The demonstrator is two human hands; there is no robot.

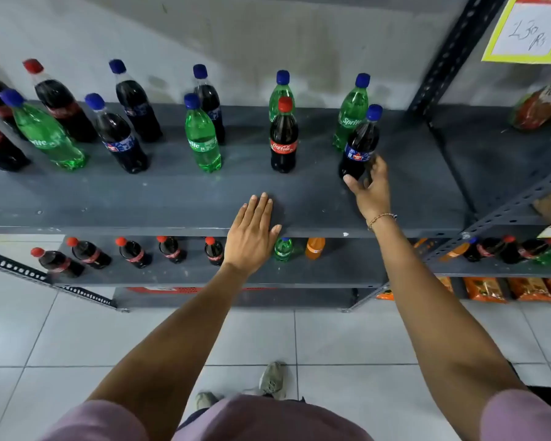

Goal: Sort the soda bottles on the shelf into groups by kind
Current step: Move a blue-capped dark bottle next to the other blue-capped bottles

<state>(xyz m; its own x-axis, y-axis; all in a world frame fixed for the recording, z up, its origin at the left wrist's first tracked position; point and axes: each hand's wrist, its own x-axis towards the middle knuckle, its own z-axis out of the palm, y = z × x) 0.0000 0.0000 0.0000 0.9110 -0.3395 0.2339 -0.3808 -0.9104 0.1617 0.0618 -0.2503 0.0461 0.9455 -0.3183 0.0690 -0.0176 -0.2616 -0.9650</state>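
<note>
My right hand (371,189) grips the base of a dark blue-capped cola bottle (361,143) at the right of the grey shelf (172,202); the bottle leans slightly. My left hand (252,232) lies flat and open on the shelf's front edge. A red-capped Coca-Cola bottle (283,138) stands in the middle with a green Sprite bottle (280,93) behind it. Another Sprite bottle (350,113) stands behind the held bottle. Further left stand a Sprite bottle (202,141), several blue-capped colas (118,135), a tilted-looking Sprite (43,132) and red-capped colas (58,103).
The lower shelf (331,268) holds small Coca-Cola bottles (134,253), a small green bottle (283,249) and an orange one (315,248). A perforated metal upright (449,58) bounds the shelf on the right. Snack packs (484,289) sit low right. White tiled floor lies below.
</note>
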